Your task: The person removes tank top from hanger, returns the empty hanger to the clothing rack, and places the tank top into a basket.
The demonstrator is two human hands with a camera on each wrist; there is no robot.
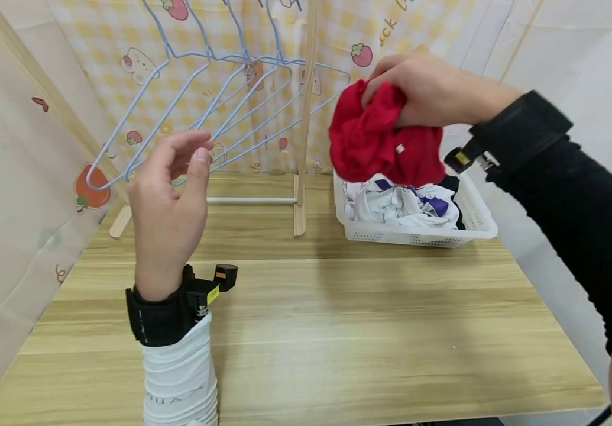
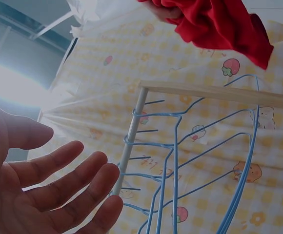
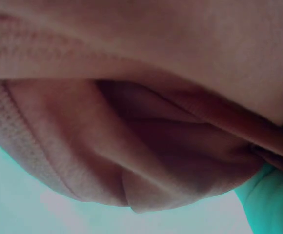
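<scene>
My right hand (image 1: 417,89) grips a bunched piece of red clothing (image 1: 364,142) in the air above the basket. Its folds fill most of the right wrist view, where the cloth (image 3: 146,146) looks discoloured; the garment's kind cannot be made out. My left hand (image 1: 170,201) is raised in front of the blue wire hangers (image 1: 215,106), its fingers loosely bent and holding nothing. In the left wrist view the left fingers (image 2: 68,190) are spread beside the hangers (image 2: 175,170), which hang from the rack's bar (image 2: 139,102).
A white plastic basket (image 1: 423,236) with crumpled white, purple and black clothes (image 1: 401,207) stands at the back right of the wooden table (image 1: 337,331). The rack's wooden post (image 1: 306,118) rises left of it. A patterned yellow curtain (image 1: 417,29) hangs behind.
</scene>
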